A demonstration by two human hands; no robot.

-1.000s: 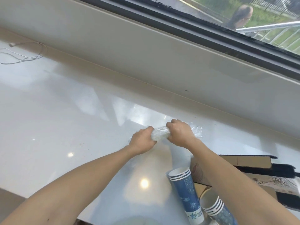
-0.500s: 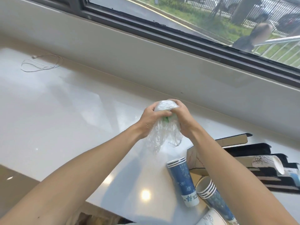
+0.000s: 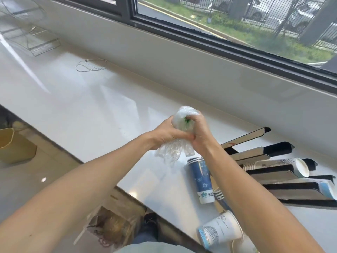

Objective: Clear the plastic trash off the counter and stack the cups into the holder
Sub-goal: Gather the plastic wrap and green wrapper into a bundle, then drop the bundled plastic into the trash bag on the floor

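A crumpled clear plastic wrapper [image 3: 180, 123] is squeezed between both hands above the white counter [image 3: 87, 99]. My left hand [image 3: 165, 133] grips it from the left and my right hand [image 3: 201, 133] from the right; loose film hangs below them. A stack of blue paper cups [image 3: 201, 179] lies on its side under my right forearm. A white cup with a blue rim [image 3: 220, 231] lies near the counter's front edge. More cups [image 3: 277, 167] lie in the black and cardboard cup holder [image 3: 284, 189] at the right.
A thin white cable [image 3: 91, 66] lies by the window ledge. A wire rack [image 3: 31, 39] stands at the far left. Below the counter's edge are a yellow bin [image 3: 12, 145] on the floor and a bag [image 3: 111, 225] with brownish contents.
The plastic has been lifted off the counter and balled up tighter between both hands. The view has tipped up and left, showing the floor, the bin and the wire rack.
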